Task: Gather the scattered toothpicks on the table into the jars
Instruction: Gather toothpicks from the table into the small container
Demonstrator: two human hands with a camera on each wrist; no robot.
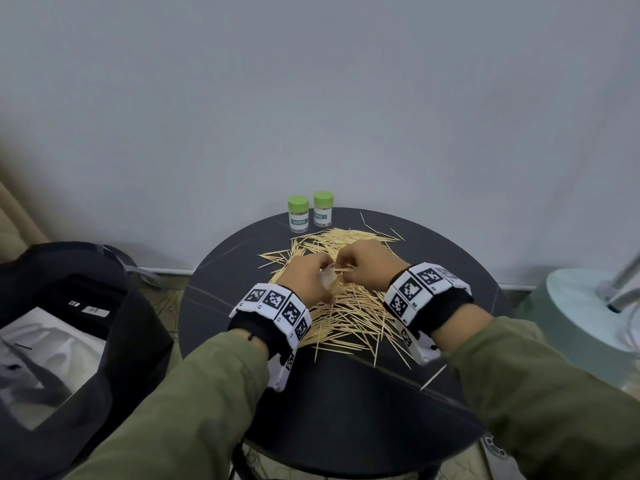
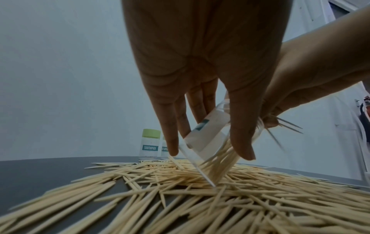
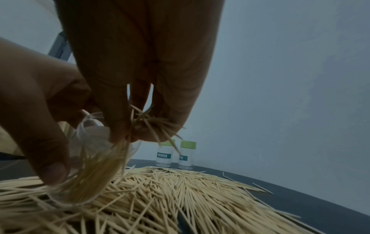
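Centrally over the scattered toothpicks (image 1: 346, 313) on the round dark table (image 1: 346, 410): open clear jar (image 2: 212, 142), gripped by left hand (image 1: 308, 278), long axis tilted, mouth up toward the right hand, base resting on the pile. Partly filled, sticks lying along jar axis. Right hand (image 1: 370, 263) pinching a toothpick bundle (image 3: 152, 125) at the jar mouth, tips splayed. Loose sticks pointing every way, heaped around the jar base. Behind pile at table's far edge: two green-capped jars (image 1: 310, 212), upright, just beside each other. Black bag (image 1: 86, 323) left of table; pale lamp base (image 1: 581, 306) right.
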